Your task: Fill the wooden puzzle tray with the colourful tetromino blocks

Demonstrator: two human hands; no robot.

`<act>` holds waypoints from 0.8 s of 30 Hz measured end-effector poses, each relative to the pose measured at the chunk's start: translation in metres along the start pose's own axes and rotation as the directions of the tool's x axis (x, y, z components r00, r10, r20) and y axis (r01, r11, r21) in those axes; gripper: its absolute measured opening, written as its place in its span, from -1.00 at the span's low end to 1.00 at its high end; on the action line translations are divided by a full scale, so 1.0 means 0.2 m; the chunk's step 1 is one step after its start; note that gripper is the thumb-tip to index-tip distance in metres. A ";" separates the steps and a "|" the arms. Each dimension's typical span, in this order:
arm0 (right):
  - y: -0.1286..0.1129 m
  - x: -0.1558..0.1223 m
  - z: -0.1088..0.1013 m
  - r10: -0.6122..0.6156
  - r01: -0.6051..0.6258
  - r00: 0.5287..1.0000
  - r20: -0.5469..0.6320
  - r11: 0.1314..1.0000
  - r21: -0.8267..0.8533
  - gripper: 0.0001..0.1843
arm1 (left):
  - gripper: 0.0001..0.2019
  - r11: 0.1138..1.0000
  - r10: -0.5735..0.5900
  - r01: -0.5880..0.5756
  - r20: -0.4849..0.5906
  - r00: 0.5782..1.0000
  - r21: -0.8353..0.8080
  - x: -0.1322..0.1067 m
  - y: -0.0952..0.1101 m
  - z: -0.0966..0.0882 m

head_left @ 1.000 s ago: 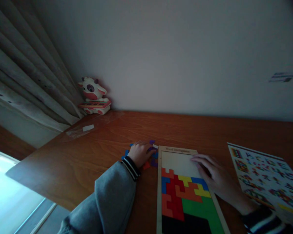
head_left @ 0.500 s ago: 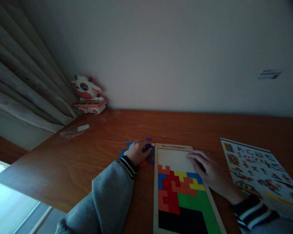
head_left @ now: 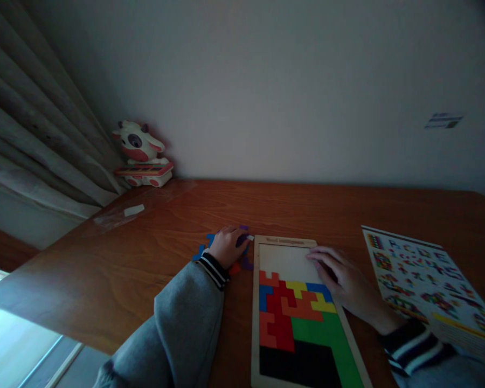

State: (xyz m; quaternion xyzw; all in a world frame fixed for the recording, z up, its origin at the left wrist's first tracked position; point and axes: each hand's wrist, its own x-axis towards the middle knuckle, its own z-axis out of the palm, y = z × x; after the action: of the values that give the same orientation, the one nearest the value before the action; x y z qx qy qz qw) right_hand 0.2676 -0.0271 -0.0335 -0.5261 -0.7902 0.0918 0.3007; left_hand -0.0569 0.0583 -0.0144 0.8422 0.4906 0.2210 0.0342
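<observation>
My left hand [head_left: 225,246] is over a loose pile of puzzle pieces [head_left: 198,252], left of the puzzle board. Its fingers curl around a dark purple puzzle piece [head_left: 241,240], partly hidden. A small white piece [head_left: 250,237] shows by its fingertips. The wooden puzzle board [head_left: 255,323] has a pale bare area at its far end. Red, orange, yellow, blue, green and black pieces [head_left: 295,366] fill its nearer part. My right hand [head_left: 339,275] rests across the board's right edge, holding nothing visible, with fingertips over the bare area and thumb apart.
A printed pattern sheet [head_left: 424,280] lies on the wooden table [head_left: 307,207] at the right. A toy cow with a keyboard [head_left: 141,153] sits at the back left by the curtain [head_left: 36,124]. Clear plastic with a white label [head_left: 134,210] lies in front of it.
The view has shifted slightly. My left fingers have moved a little over the pile. My right hand and the pieces on the board keep their places.
</observation>
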 end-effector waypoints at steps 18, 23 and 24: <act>-0.02 0.00 -0.01 0.017 -0.017 1.000 0.013 1.000 0.007 -0.71 | -0.72 0.990 0.137 -0.137 -0.007 0.990 0.044 -0.04 -0.08 -0.03; 0.00 0.00 0.00 0.002 -0.002 1.000 -0.004 1.000 0.004 -0.71 | -0.73 0.983 0.174 -0.167 -0.095 0.980 0.081 -0.04 -0.10 -0.03; 0.00 0.00 0.00 -0.001 0.001 1.000 -0.007 1.000 0.003 -0.72 | -0.74 0.981 0.186 -0.177 -0.134 0.973 0.076 -0.04 -0.10 -0.03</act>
State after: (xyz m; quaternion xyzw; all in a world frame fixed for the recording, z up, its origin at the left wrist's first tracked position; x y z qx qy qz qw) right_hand 0.2682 -0.0272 -0.0339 -0.5255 -0.7893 0.0907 0.3043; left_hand -0.0785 0.0616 -0.0175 0.8666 0.4194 0.2662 -0.0473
